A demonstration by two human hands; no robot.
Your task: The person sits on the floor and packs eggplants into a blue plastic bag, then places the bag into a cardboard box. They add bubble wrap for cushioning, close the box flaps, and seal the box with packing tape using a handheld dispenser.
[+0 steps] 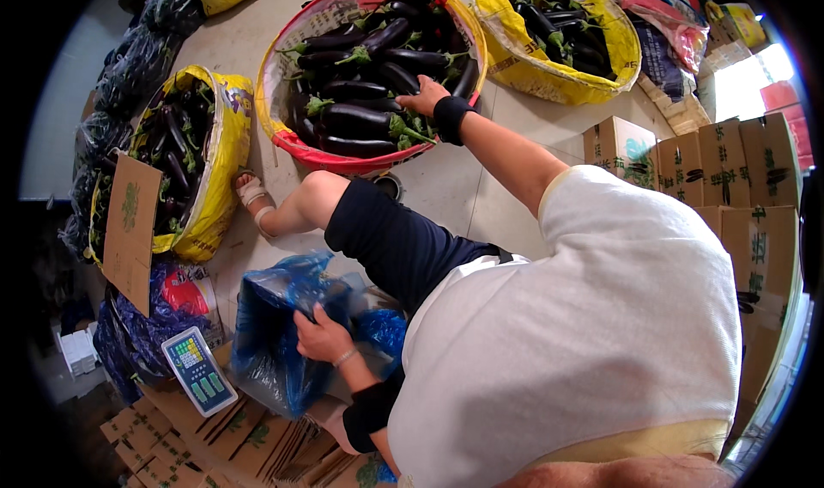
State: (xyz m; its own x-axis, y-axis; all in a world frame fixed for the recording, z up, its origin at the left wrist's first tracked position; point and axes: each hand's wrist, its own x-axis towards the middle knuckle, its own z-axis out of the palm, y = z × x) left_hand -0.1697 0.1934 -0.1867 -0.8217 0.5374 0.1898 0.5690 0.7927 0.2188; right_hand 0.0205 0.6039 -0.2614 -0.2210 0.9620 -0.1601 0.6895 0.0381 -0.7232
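Observation:
My right hand [421,99], with a black band at the wrist, reaches into a large round red-and-yellow-rimmed sack [267,110] heaped with dark purple eggplants. Its thumb and fingers are around the end of one eggplant [398,78]; other eggplants [354,120] lie against it, green stems showing. Lower down, my left hand [324,337], wearing a bracelet, is closed on a crumpled blue plastic bag [273,351]. Gathered film hangs beneath its fingers, and the bag's inside cannot be made out.
Yellow sacks of eggplants stand to the left [230,136] and upper right [541,78]. A cardboard sheet [131,230] leans on the left one. Near the blue bag are a scale display [199,372] and flattened cartons [249,436]. Cardboard boxes [760,230] are stacked at right.

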